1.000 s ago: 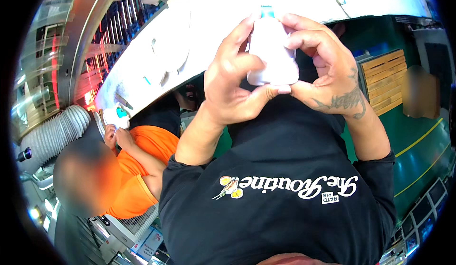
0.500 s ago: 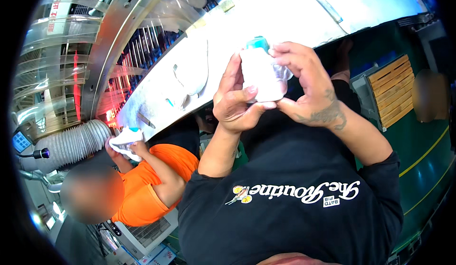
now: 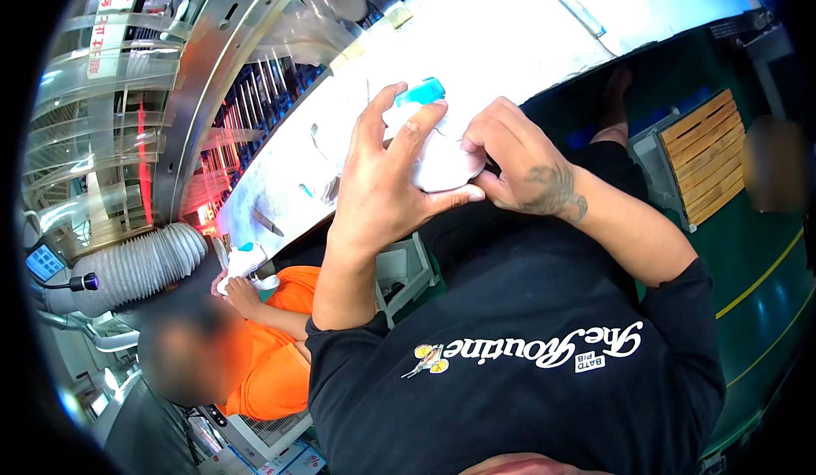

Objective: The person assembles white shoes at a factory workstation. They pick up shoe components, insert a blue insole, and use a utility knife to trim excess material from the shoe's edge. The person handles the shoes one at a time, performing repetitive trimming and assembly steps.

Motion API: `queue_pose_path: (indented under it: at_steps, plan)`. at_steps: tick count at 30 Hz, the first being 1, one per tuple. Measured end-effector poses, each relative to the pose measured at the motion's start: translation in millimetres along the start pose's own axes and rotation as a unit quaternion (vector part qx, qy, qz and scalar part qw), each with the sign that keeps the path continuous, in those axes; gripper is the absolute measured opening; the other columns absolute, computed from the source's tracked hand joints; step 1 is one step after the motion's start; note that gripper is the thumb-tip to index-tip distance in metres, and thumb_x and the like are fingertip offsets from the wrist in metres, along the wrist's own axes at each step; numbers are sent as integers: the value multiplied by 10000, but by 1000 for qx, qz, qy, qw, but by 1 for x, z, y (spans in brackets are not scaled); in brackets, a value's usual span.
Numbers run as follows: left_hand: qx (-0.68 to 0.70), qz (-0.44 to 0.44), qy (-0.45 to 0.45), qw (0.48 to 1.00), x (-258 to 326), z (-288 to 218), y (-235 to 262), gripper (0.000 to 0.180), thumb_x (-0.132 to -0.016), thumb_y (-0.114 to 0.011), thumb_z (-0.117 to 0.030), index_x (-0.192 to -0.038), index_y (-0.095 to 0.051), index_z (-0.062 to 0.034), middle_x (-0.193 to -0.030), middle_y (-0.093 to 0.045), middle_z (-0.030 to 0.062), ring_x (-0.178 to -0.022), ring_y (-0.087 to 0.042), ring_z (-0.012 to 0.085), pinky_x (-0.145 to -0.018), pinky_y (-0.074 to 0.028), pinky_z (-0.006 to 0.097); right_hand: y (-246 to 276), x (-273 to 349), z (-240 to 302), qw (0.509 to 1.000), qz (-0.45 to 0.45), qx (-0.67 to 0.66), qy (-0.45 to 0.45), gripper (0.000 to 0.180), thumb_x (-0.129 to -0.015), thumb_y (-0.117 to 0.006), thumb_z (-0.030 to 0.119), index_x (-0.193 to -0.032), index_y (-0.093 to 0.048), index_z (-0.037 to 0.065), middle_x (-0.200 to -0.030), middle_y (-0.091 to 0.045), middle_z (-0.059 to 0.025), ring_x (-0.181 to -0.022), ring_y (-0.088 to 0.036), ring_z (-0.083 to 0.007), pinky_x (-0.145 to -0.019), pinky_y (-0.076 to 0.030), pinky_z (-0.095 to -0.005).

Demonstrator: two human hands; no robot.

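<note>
A white shoe with a teal patch at its opening is held up in front of my chest, over the near edge of the white worktable. My left hand grips it from the left, fingers over the upper and thumb along the near end. At the near right end, my right hand has its fingers curled and pinched against the shoe's edge. Glare washes out the shoe's details, and my fingers hide part of it. Left of my left hand, white shoe pieces lie on the table.
A co-worker in an orange shirt sits at the left, holding another white shoe. A slim red-ended tool lies on the far table. Clear plastic strips and a corrugated duct stand left; a slatted wooden top is at right.
The shoe has shifted left and tilted. My left hand has spread over its upper, while my right hand has moved down and curled at its near end. The co-worker's shoe has turned.
</note>
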State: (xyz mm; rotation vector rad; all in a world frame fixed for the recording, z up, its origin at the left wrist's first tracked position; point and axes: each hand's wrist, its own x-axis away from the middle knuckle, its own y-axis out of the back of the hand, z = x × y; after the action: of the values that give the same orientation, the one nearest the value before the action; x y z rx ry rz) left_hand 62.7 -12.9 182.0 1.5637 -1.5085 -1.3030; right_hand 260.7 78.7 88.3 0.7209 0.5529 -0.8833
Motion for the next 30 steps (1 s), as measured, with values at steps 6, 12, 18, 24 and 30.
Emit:
queue_pose_path:
  at_steps: [6, 12, 18, 24, 30]
  plan:
    - [37, -5, -53, 998, -10, 16, -1, 828, -590, -1084, -343, -1309, -754, -99, -1520, -576, 320, -1350, -663, 465, -977, -633, 500, 1, -15, -16, 990, 74, -97, -68, 423, -737, -916, 55, -988, -575, 60, -981, -604, -130, -860, -617, -293, -724, -536, -367]
    - [74, -36, -65, 994, 0, 34, -6, 734, -625, -1039, -259, -1283, -764, -90, -1504, -571, 378, -1288, -701, 491, -992, -621, 503, -8, 1, -25, 989, -21, -22, -145, 512, -700, -982, 123, -1109, -680, 67, -1104, -631, -119, -1022, -657, -294, -875, -567, -387]
    - [38, -10, 53, 998, 19, 38, 5, 746, -647, -1036, -212, -1317, -748, -54, -1576, -482, 376, -1227, -721, 473, -942, -644, 500, -48, 21, -31, 992, -99, 54, -48, 496, -758, -944, 125, -1194, -718, 63, -1242, -663, -105, -1175, -636, -306, -1032, -526, -453]
    - [-68, 13, 72, 995, 18, 25, 2, 823, -659, -1060, -311, -1385, -737, -97, -1608, -429, 377, -1308, -652, 514, -980, -614, 535, -46, -1, -23, 996, -27, 18, -78, 441, -759, -897, 62, -1133, -662, 56, -1359, -643, -148, -1388, -606, -390, -1188, -476, -542]
    - [-65, -27, 40, 997, 15, 29, -7, 788, -649, -1064, -294, -1342, -754, -85, -1573, -457, 370, -1271, -674, 500, -930, -624, 517, -46, -3, -35, 999, -8, -10, -40, 388, -757, -871, 19, -1070, -641, 34, -1345, -647, -170, -1343, -636, -389, -1150, -514, -523]
